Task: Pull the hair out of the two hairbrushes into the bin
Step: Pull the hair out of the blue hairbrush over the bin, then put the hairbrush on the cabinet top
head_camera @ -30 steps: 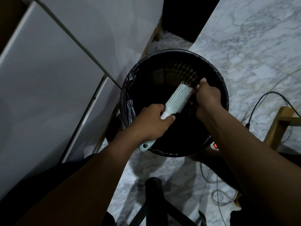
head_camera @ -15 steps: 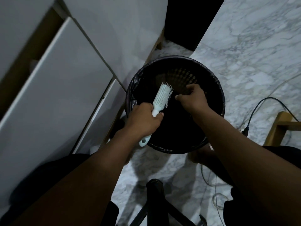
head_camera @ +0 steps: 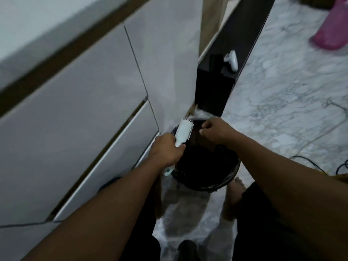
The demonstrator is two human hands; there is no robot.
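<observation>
My left hand (head_camera: 165, 150) grips the handle of a pale mint hairbrush (head_camera: 183, 132), held tilted over the left rim of a round black bin (head_camera: 224, 182) lined with a dark bag. The brush's bristles face right. My right hand (head_camera: 214, 131) hovers over the bin just right of the brush head, fingers pinched closed; whether it holds hair is too dark and blurred to tell. No second hairbrush is in sight.
White cabinet drawers (head_camera: 94, 129) stand close on the left. A dark low shelf (head_camera: 222, 72) behind the bin holds a white game controller (head_camera: 232, 60). Marble floor (head_camera: 282, 91) spreads right, with black cables (head_camera: 320, 166) and a pink object (head_camera: 331, 34). My bare feet flank the bin.
The camera has tilted up, so the bin sits lower in view. My right hand has drawn away from the bristles, and the brush head has turned more upright.
</observation>
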